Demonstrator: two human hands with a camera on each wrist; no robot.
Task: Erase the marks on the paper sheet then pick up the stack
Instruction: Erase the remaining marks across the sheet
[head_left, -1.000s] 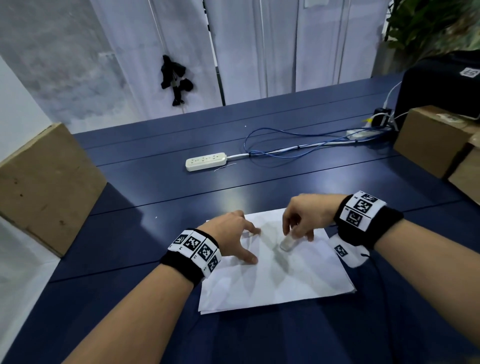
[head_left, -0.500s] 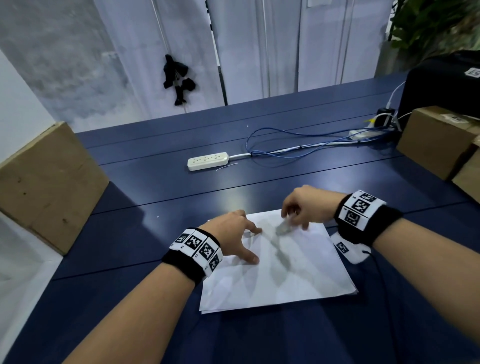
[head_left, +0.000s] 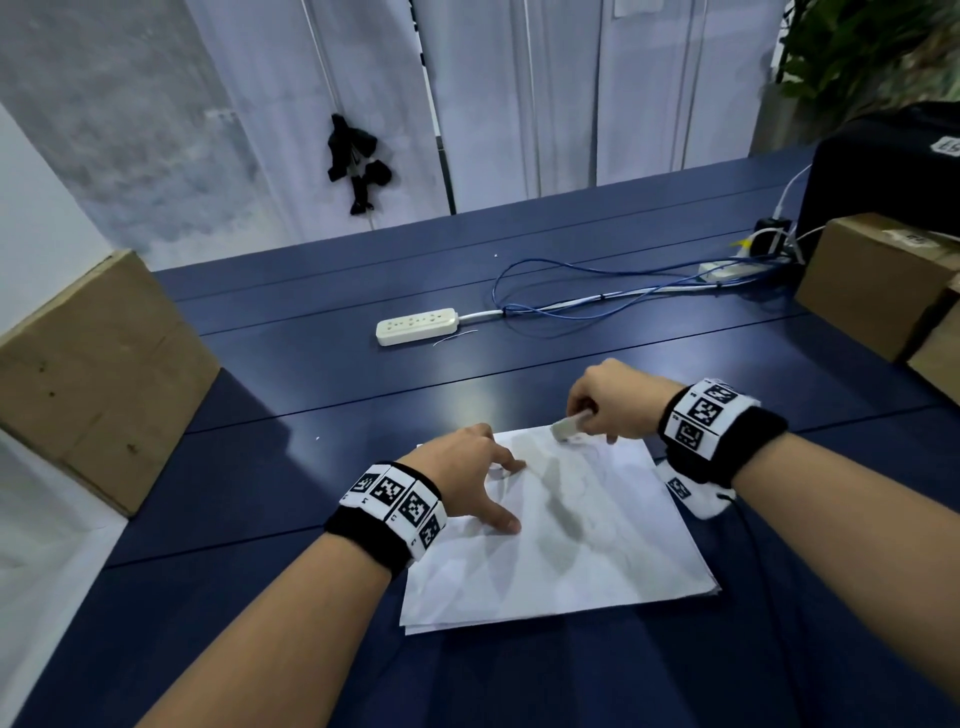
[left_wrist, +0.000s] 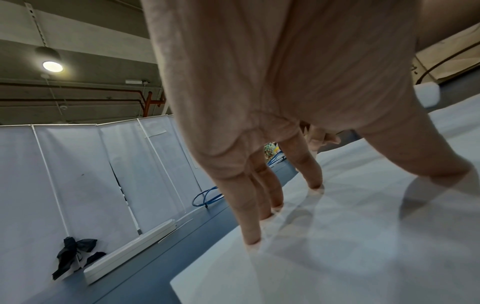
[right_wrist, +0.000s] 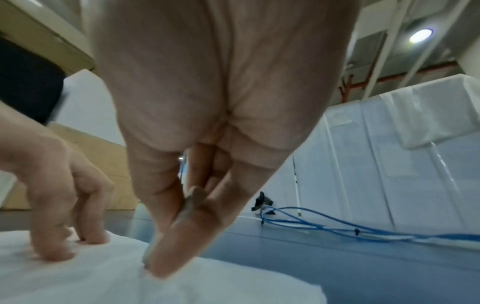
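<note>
the paper stack lies flat on the blue bench, long axis running away from the person. left hand spread, straight fingertips pressing its left part. right hand pinches an eraser, tilted, tip on the sheet's far edge.

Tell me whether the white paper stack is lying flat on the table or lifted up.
Flat. The white paper stack rests on the dark blue table, and the left hand presses straight fingertips onto it.
</note>
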